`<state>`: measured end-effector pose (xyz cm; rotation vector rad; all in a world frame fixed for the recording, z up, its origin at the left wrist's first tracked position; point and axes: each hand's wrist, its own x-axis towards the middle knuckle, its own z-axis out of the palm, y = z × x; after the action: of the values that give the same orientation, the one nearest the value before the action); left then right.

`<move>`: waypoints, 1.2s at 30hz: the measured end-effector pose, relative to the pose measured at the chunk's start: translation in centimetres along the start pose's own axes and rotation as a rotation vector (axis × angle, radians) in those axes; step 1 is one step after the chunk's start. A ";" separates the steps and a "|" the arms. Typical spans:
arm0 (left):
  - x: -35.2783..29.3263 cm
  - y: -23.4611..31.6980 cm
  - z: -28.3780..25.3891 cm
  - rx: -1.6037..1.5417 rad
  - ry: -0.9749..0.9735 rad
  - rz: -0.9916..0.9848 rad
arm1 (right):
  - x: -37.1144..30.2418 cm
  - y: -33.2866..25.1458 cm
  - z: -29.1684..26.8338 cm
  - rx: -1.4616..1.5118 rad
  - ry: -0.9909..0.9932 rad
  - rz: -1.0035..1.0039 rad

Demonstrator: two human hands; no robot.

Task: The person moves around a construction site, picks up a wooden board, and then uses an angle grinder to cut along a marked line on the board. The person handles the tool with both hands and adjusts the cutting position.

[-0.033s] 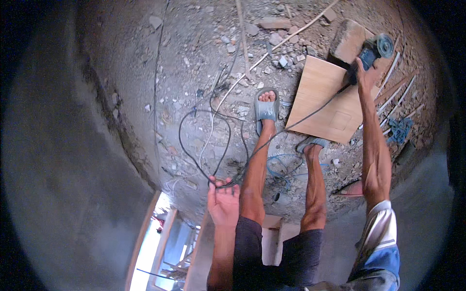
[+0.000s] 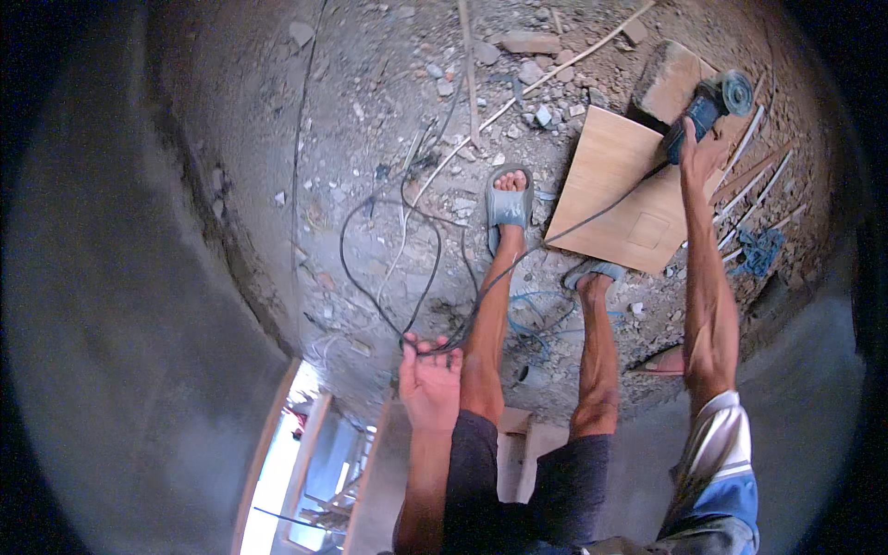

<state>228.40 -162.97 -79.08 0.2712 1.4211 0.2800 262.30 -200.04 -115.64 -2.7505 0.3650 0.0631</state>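
Note:
My right hand grips the body of an angle grinder at the upper right. The grinder's round disc points away from me, over a stone block. From its rear a black power cord runs down across a wooden board and past my left leg. My left hand is palm up at the lower middle, its fingers curled round several strands of that cord. Beyond these fingers, a loose loop of cord hangs or lies over the rubble; which of the two I cannot tell.
The light wooden board lies beside my sandalled feet, against the stone block. Broken bricks, a long thin stick, white strips and blue twine litter the ground. A grey wall rises at left, above a doorway.

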 end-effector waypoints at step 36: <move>-19.2 -2.7 -4.8 0.521 -0.353 0.341 | -30.4 -29.5 -60.3 0.522 -1.487 -0.071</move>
<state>221.25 -172.11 -62.81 0.9488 1.0714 0.1237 240.40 -187.84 -46.31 -1.5697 -0.1401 1.5644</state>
